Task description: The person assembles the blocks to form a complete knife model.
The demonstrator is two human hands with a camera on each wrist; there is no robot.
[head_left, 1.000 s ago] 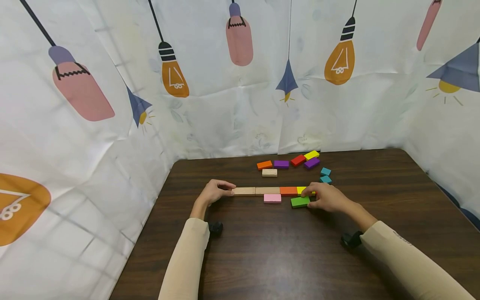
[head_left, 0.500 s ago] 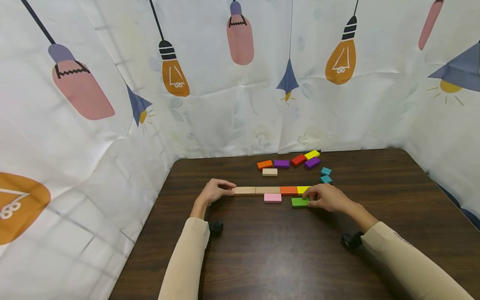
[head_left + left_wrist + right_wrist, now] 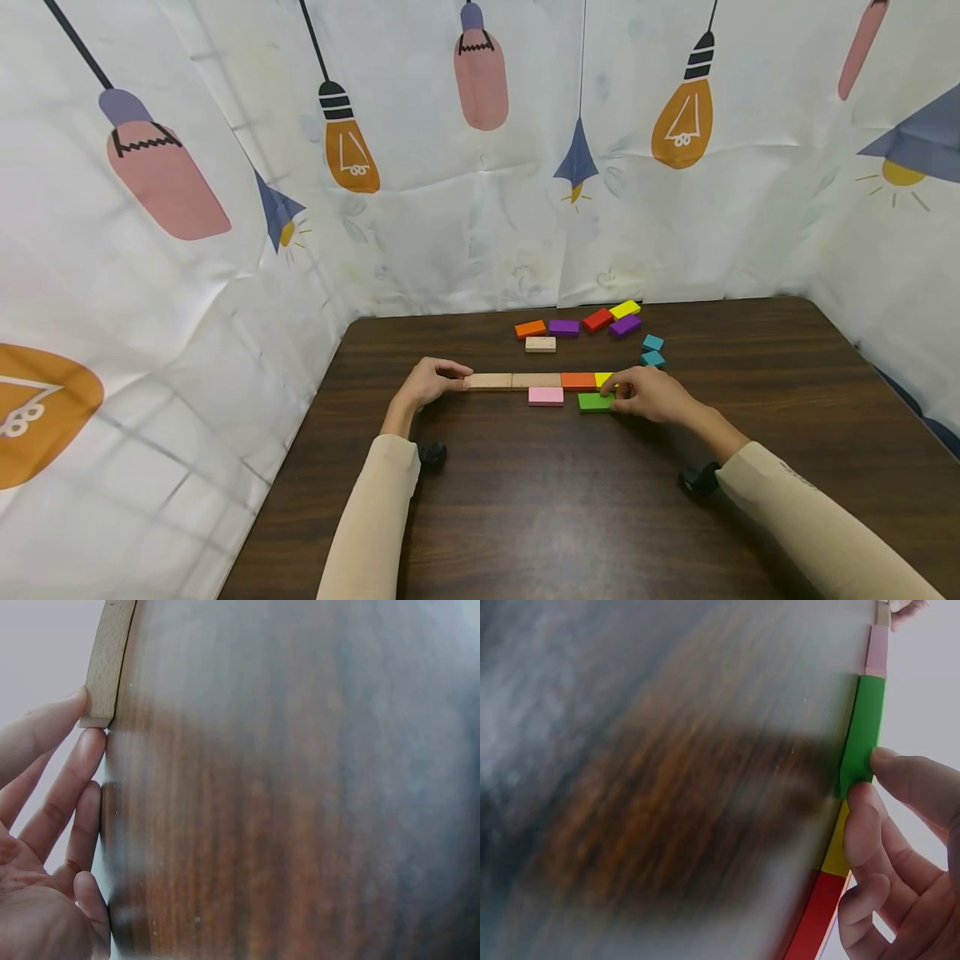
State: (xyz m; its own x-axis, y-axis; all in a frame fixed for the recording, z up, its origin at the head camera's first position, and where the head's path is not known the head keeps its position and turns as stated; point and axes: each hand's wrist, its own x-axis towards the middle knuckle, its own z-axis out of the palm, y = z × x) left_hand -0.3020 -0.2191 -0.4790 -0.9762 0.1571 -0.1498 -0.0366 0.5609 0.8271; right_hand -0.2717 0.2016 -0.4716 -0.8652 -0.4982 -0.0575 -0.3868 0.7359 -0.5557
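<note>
A row of end-to-end blocks lies on the table: two wooden blocks [image 3: 536,381], an orange block [image 3: 577,381], a yellow block [image 3: 603,379], then a red block [image 3: 814,915] hidden behind the hand in the head view. My left hand [image 3: 427,383] touches the row's left end with fairly straight fingertips. My right hand [image 3: 652,393] pinches the right end of a green block [image 3: 595,403] with thumb and finger, just in front of the row. A pink block [image 3: 546,397] lies left of the green one, against the row's front; a small gap separates them.
Behind the row lie an orange block [image 3: 530,329], a short wooden block [image 3: 540,344], two purple blocks [image 3: 564,327], a red block [image 3: 597,320], a yellow block [image 3: 625,309] and two small blue blocks [image 3: 653,359]. A printed curtain borders the dark table [image 3: 525,500].
My right hand has shifted slightly left with the green block, which sits nearer the pink one and lies straighter along the row. The left hand stays at the row's left end.
</note>
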